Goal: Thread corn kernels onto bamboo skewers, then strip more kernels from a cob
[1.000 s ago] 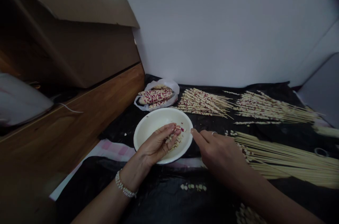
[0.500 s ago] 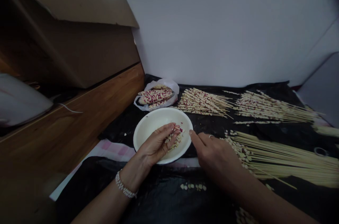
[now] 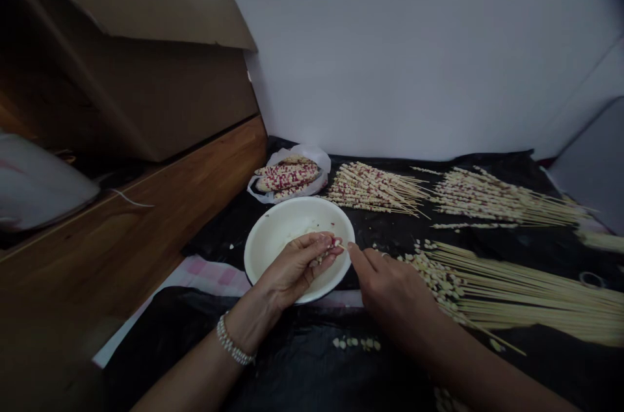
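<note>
My left hand (image 3: 305,262), with a beaded bracelet at its wrist, is over the white bowl (image 3: 263,230). Its fingers are curled around loose corn kernels (image 3: 319,259), pale and dark red. Thumb and forefinger pinch at the tip of a thin wooden skewer (image 3: 507,343). My right hand (image 3: 390,282), wearing a ring, grips that skewer by the bowl's right rim. The skewer's long end sticks out behind the right forearm, and its middle is hidden by the hand. A few kernels lie inside the bowl, partly covered by my left hand.
Behind the bowl sits a plastic bag of corn cobs (image 3: 287,177). Two piles of kernel-threaded skewers (image 3: 375,188) lie farther right. Flower-like tipped skewers (image 3: 531,285) fan out at the right. A short kernel row (image 3: 355,344) lies in front. A cardboard box (image 3: 185,87) stands at left.
My left fingers have closed more around the kernels and moved slightly right, to the skewer tip. The skewer's far end has shifted left and toward me. The right hand has barely moved.
</note>
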Available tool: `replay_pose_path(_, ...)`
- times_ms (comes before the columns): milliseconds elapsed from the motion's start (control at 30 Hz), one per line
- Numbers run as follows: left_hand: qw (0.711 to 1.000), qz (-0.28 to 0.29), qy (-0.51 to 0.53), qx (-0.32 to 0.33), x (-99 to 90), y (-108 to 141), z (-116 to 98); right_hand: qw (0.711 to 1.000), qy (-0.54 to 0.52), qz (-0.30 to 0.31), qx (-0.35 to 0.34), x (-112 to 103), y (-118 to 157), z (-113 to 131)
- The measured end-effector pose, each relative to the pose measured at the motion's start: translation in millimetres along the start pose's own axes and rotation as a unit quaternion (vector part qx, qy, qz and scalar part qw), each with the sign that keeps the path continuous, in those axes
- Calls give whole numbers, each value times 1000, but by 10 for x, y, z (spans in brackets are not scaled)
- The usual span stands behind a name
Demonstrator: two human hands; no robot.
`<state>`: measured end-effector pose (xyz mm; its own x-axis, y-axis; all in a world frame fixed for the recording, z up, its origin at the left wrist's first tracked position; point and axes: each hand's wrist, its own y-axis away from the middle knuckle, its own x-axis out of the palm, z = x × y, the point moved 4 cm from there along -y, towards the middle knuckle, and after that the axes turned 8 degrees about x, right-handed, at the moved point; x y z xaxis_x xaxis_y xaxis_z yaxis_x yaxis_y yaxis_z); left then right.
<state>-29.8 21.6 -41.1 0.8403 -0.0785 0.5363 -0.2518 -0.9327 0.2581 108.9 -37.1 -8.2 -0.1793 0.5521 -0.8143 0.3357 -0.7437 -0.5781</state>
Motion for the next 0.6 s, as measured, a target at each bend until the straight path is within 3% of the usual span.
replay_pose_path(200, 989, 70, 123, -49, 73, 8, -24, 1000, 5, 15, 23, -46, -27, -82)
replay_pose_path(300, 984, 90, 141, -58, 22, 0, -84, 999, 7, 23, 28, -57, -37, -117)
replay_pose_path(400, 993, 49, 102, -30, -107, -39, -204, 999, 11, 15, 29, -57, -38, -135)
replay_pose_path(500, 996, -14, 78, 45, -215, -81, -368, 999, 9, 16, 34, -48, -37, -148)
replay_pose_path(600, 994, -41, 70, 77, -228, -89, -426, 999, 11, 18, 35, -43, -35, -155)
